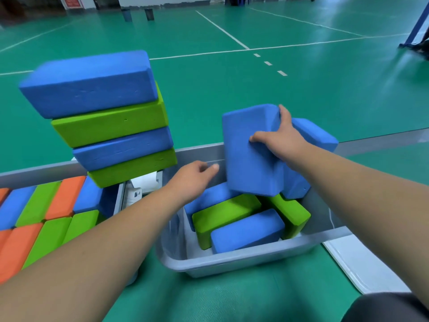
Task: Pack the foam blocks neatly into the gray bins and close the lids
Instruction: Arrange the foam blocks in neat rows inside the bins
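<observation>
1. Left gray bin [34, 174]: we see it filled with packed blocks [39, 212] in orange, green and blue, set in close rows.
2. Stack of four blocks [111, 126]: blue, green, blue, green from the top. It leans leftward as it rises and rests at the right end of that bin.
3. Left hand [195, 176]: we find it above the left part of the right gray bin [232, 261], fingers loosely curled and holding nothing.
4. Inside the right gray bin, a green block [225, 214] and a flat blue block [247, 231] lie side by side, with more blue and green ones unevenly around them.
5. Upright blue block [246, 154]: raised above the bin's contents and slightly tilted.
6. Right hand [281, 138]: clamped on the upright blue block's upper right edge, thumb on the near face and fingers round the far side.
7. Second blue block [313, 133]: just behind that hand, leaning at the bin's far right corner.
8. White lid [362, 261]: flat on the green court floor [255, 89], just beside the bin's right wall.
</observation>
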A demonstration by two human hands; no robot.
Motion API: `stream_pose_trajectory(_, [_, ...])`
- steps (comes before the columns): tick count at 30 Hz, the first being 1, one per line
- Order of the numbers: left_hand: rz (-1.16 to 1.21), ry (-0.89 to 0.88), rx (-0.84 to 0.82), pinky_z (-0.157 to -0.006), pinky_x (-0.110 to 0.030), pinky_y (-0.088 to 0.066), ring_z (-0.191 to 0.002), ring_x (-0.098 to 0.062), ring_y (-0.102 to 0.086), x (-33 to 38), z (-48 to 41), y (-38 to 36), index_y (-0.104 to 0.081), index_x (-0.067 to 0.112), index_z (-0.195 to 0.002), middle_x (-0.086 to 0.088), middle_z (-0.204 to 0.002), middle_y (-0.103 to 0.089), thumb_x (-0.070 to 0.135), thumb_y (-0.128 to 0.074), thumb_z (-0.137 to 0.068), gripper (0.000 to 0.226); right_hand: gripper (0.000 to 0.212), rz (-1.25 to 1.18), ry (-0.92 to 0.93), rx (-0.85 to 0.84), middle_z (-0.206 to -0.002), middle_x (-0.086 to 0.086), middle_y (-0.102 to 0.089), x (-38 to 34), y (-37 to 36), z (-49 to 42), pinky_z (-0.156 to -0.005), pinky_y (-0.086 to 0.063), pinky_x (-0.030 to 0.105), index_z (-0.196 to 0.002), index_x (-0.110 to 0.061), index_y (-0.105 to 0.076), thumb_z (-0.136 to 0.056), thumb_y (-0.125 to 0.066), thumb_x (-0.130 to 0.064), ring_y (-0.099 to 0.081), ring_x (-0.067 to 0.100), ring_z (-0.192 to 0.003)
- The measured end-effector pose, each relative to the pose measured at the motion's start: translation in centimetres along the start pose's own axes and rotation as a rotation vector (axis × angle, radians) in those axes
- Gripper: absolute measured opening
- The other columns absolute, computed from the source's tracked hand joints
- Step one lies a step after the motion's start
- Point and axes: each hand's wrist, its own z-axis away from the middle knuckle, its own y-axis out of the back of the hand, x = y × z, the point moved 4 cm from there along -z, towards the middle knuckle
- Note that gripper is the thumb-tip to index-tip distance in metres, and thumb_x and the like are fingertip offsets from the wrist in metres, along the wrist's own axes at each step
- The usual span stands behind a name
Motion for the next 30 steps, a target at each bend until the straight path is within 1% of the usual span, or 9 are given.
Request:
stream_pose_trajectory(3, [-0.57,-0.01,-0.148,-0.098,-0.042,-0.048,-0.118,-0.032,-0.057,-3.3,-0.5,-1.0,-0.055,0.01,-0.124,-0.012,-0.132,-0.053,0.045,-0.058,-0.099,0.043,0.109,0.149,0.083,0.04,-0.136,0.008,-0.052,1.1,0.6,-0.2,-0.098,-0.052,0.046,-0.147,-0.039,-0.02,-0.064,-0.088,-0.057,-0.06,0.032,-0.11])
stream_pose_trajectory(6, [-0.794,-0.005,-0.278,-0.095,-0.043,-0.046,-0.121,-0.035,-0.054,-5.9,-0.2,-1.5,-0.051,0.009,-0.123,-0.013,-0.132,-0.048,0.032,-0.055,-0.098,0.034,0.099,0.335,0.088,0.054,-0.132,0.011,-0.053,1.7,0.5,-0.1,-0.097,-0.052,0.05,-0.141,-0.027,-0.024,-0.068,-0.081,-0.063,-0.059,0.036,-0.11])
stream_pose_trajectory(10, [-0.818,-0.046,-0.302,-0.086,-0.038,-0.044,-0.118,-0.033,-0.057,-6.2,-0.6,-2.1,-0.05,0.011,-0.122,-0.012,-0.128,-0.05,0.025,-0.054,-0.097,0.03,0.077,0.405,0.06,0.105,-0.116,0.008,-0.059,1.0,0.8,0.5,-0.086,-0.055,0.05,-0.123,-0.02,-0.03,-0.067,-0.069,-0.056,-0.061,0.039,-0.103])
stream_pose_trajectory(13, [-0.843,-0.08,-0.322,-0.081,-0.036,-0.042,-0.115,-0.033,-0.059,-6.0,-0.9,-3.0,-0.049,0.011,-0.122,-0.011,-0.126,-0.051,0.02,-0.055,-0.095,0.029,0.068,0.383,0.097,0.177,-0.122,0.01,-0.048,-0.1,0.7,0.5,-0.087,-0.053,0.05,-0.116,-0.014,-0.032,-0.072,-0.071,-0.047,-0.057,0.041,-0.106])
stream_pose_trajectory(17, [-0.888,-0.069,-0.333,-0.086,-0.04,-0.045,-0.118,-0.033,-0.055,-6.4,-1.4,-3.8,-0.048,0.011,-0.124,-0.012,-0.127,-0.048,0.019,-0.054,-0.095,0.031,0.075,0.451,0.173,0.239,-0.127,0.012,-0.039,-0.7,0.0,0.3,-0.088,-0.053,0.052,-0.127,-0.012,-0.031,-0.074,-0.077,-0.038,-0.057,0.044,-0.105])
stream_pose_trajectory(19, [-0.897,-0.056,-0.336,-0.095,-0.045,-0.048,-0.12,-0.034,-0.052,-6.7,-1.7,-4.0,-0.046,0.01,-0.125,-0.013,-0.129,-0.047,0.019,-0.052,-0.095,0.031,0.08,0.584,0.16,0.248,-0.128,0.014,-0.039,-0.2,-0.1,0.1,-0.086,-0.052,0.049,-0.129,-0.01,-0.032,-0.075,-0.08,-0.043,-0.057,0.044,-0.108])
stream_pose_trajectory(23, [-0.993,-0.03,-0.35,-0.103,-0.047,-0.047,-0.125,-0.035,-0.051,-7.5,-2.2,-4.3,-0.043,0.01,-0.131,-0.014,-0.134,-0.047,0.016,-0.054,-0.093,0.039,0.088,0.865,0.084,0.305,-0.13,0.014,-0.042,0.6,0.7,-0.1,-0.094,-0.044,0.044,-0.128,-0.007,-0.036,-0.072,-0.081,-0.058,-0.048,0.036,-0.118])
stream_pose_trajectory(27, [-1.141,-0.022,-0.351,-0.105,-0.044,-0.044,-0.131,-0.034,-0.049,-8.3,-2.5,-4.6,-0.038,0.009,-0.14,-0.014,-0.142,-0.048,0.014,-0.056,-0.094,0.05,0.092,0.886,0.03,0.277,-0.131,0.014,-0.041,1.1,1.4,-0.3,-0.094,-0.041,0.044,-0.132,-0.008,-0.035,-0.071,-0.08,-0.061,-0.047,0.036,-0.12])
stream_pose_trajectory(30, [-1.174,-0.042,-0.358,-0.105,-0.043,-0.044,-0.13,-0.033,-0.05,-8.7,-2.7,-5.1,-0.033,0.009,-0.146,-0.012,-0.144,-0.049,0.014,-0.057,-0.095,0.057,0.092,0.929,0.045,0.26,-0.133,0.014,-0.04,1.1,1.4,-0.2,-0.095,-0.039,0.044,-0.134,-0.01,-0.034,-0.072,-0.079,-0.061,-0.046,0.036,-0.12])
